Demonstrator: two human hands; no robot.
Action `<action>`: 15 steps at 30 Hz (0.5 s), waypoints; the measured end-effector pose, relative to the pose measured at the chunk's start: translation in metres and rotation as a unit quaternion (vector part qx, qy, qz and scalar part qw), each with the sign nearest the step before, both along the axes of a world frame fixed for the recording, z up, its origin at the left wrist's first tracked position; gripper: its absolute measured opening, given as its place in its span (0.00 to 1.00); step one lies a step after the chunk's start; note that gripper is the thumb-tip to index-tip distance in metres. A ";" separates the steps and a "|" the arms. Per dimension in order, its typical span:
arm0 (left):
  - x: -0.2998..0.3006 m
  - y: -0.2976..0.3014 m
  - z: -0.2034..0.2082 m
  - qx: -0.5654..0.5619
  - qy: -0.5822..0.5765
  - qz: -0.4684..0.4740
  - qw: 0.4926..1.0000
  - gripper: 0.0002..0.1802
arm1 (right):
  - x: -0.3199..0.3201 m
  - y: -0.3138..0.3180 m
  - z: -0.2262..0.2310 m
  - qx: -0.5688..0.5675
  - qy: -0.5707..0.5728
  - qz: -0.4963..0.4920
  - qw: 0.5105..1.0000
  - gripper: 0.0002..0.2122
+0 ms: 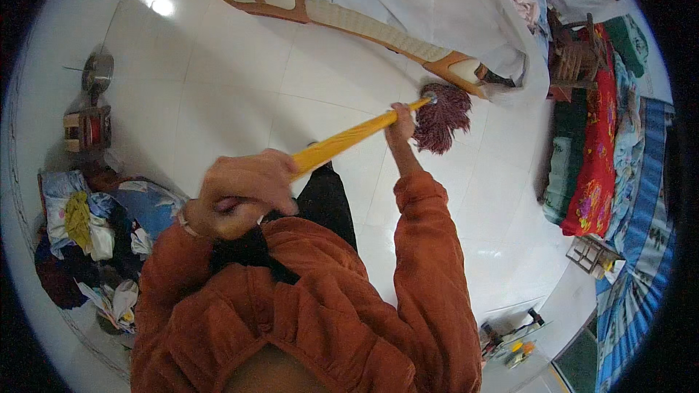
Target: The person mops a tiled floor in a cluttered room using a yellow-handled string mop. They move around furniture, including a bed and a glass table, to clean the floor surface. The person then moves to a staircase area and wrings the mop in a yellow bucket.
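Observation:
A string mop with a yellow handle [346, 140] runs slantwise from my left hand out to the right. My left hand [247, 188] wraps round its near end, close to my body. Farther down the handle, my right hand [400, 128] is closed round it near the head. The dark reddish mop head [443, 118] lies spread on the white tiled floor [233, 94], beside the end of a wooden bed frame [371, 30]. Both my arms are in rust-coloured sleeves.
A white cloth [437, 7] drapes over the bed. Clothes [91, 225] are heaped at the left, near a standing fan [97, 76]. Folded red bedding [593, 153] and a blue curtain [644, 247] line the right. Small bottles [518, 349] stand at lower right.

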State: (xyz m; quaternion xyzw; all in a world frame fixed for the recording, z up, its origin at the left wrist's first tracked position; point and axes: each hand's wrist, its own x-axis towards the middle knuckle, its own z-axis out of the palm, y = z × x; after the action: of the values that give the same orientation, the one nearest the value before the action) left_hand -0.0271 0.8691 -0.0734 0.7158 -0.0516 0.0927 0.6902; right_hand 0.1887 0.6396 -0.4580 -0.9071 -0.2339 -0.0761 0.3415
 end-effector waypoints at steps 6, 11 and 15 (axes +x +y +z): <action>-0.059 0.038 0.033 0.017 -0.052 0.159 0.986 0.06 | -0.046 0.127 0.062 -0.032 0.054 0.093 0.994 0.07; -0.099 0.033 0.057 0.081 -0.048 0.279 0.956 0.11 | -0.081 0.213 0.054 0.033 -0.036 0.210 0.976 0.09; -0.127 0.021 0.074 0.177 0.005 0.304 0.936 0.10 | -0.108 0.275 0.058 0.038 0.060 0.310 0.948 0.11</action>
State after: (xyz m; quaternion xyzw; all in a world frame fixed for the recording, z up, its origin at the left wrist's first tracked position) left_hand -0.1545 0.8905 0.0009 0.8082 0.1561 0.2842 0.4917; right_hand 0.0808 0.9141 -0.3997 -0.7792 -0.4793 0.0792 0.3961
